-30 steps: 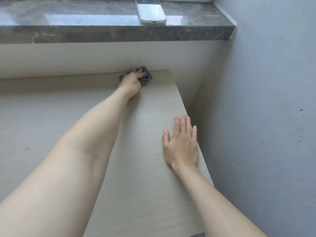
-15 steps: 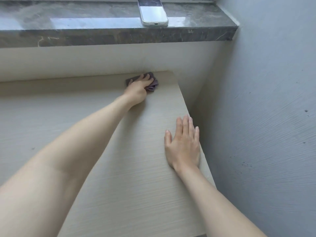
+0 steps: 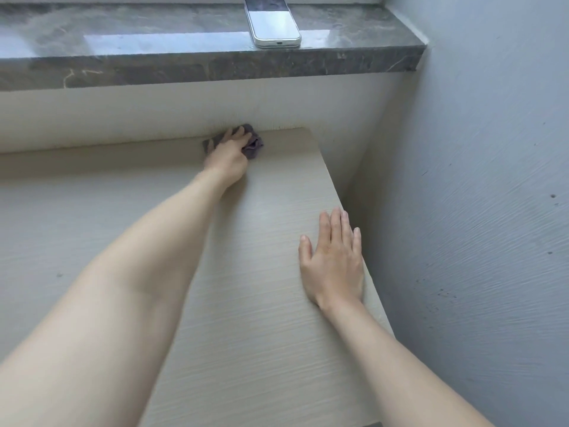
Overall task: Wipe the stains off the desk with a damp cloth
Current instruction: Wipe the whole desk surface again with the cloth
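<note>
A pale wood-grain desk (image 3: 261, 303) fills the lower view. At its far edge, against the back wall, my left hand (image 3: 229, 157) presses a crumpled purple-grey cloth (image 3: 254, 144) onto the surface, arm stretched out. Most of the cloth is hidden under my fingers. My right hand (image 3: 334, 260) lies flat, palm down, fingers together, near the desk's right edge and holds nothing. A small dark speck (image 3: 58, 275) marks the desk at the left.
A grey marble windowsill (image 3: 184, 57) juts out above the desk's back edge, with a white phone (image 3: 272, 21) lying near its lip. A grey textured wall (image 3: 477, 211) stands close along the right, with a narrow gap beside the desk.
My left hand has slid the cloth a little to the right along the desk's back edge. My right hand has stayed flat in place.
</note>
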Motion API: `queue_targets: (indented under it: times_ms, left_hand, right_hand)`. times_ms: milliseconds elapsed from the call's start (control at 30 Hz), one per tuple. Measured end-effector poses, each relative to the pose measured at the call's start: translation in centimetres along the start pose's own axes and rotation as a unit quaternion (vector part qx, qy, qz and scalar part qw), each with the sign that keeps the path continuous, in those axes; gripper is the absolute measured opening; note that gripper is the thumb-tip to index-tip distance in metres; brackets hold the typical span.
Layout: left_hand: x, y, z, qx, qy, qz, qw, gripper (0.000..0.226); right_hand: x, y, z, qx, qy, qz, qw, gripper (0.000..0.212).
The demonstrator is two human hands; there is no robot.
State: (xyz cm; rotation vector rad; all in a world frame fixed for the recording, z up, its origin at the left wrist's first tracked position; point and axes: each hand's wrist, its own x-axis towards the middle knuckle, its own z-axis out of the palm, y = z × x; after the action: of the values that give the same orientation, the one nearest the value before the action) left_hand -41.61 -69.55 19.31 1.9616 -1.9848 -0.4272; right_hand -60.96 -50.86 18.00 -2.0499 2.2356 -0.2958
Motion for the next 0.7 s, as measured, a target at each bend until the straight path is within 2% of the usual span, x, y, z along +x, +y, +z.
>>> queue_targets:
  times_ms: [67, 167, 233, 367, 400, 533, 600, 633, 700]
  left_hand:
    - [-0.8, 2.8, 0.5, 0.013, -0.006, -0.013, 1.000, 0.057]
    - [-1.4, 2.3, 0.8, -0.039, -0.068, 0.086, 0.993, 0.062]
    - [-1.1, 0.6, 0.1, -0.051, -0.095, 0.114, 0.988, 0.063]
    - [-0.3, 2.1, 0.3, -0.027, -0.037, 0.016, 0.999, 0.063]
    - [-0.7, 3.0, 0.4, -0.019, -0.035, 0.019, 0.999, 0.062]
    - [-3.2, 1.7, 1.4, -0.068, -0.096, 0.148, 0.982, 0.060]
    - [-3.1, -0.5, 0.9, -0.082, -0.114, 0.183, 0.973, 0.054]
    - [-2.6, -1.1, 0.6, -0.092, -0.109, 0.181, 0.973, 0.052]
    - [-1.8, -0.7, 0.7, -0.105, -0.062, 0.119, 0.985, 0.053]
  right_hand:
    - [0.0, -0.1, 0.0, -0.001, 0.003, 0.003, 1.000, 0.078]
    - [0.0, -0.2, -0.1, -0.008, 0.004, 0.002, 1.000, 0.078]
    - [0.1, -0.1, -0.1, -0.014, 0.000, 0.003, 1.000, 0.074]
    - [0.1, 0.0, -0.2, -0.011, -0.015, 0.003, 1.000, 0.066]
    - [0.0, 0.0, -0.2, -0.009, -0.015, 0.004, 1.000, 0.066]
    - [0.1, 0.0, -0.3, -0.005, -0.017, -0.001, 1.000, 0.061]
    - [0.2, 0.1, -0.1, 0.002, -0.017, -0.003, 1.000, 0.061]
    - [0.2, 0.1, -0.1, 0.002, -0.015, -0.002, 1.000, 0.061]
    - [0.0, 0.0, 0.0, -0.001, -0.011, -0.004, 1.000, 0.066]
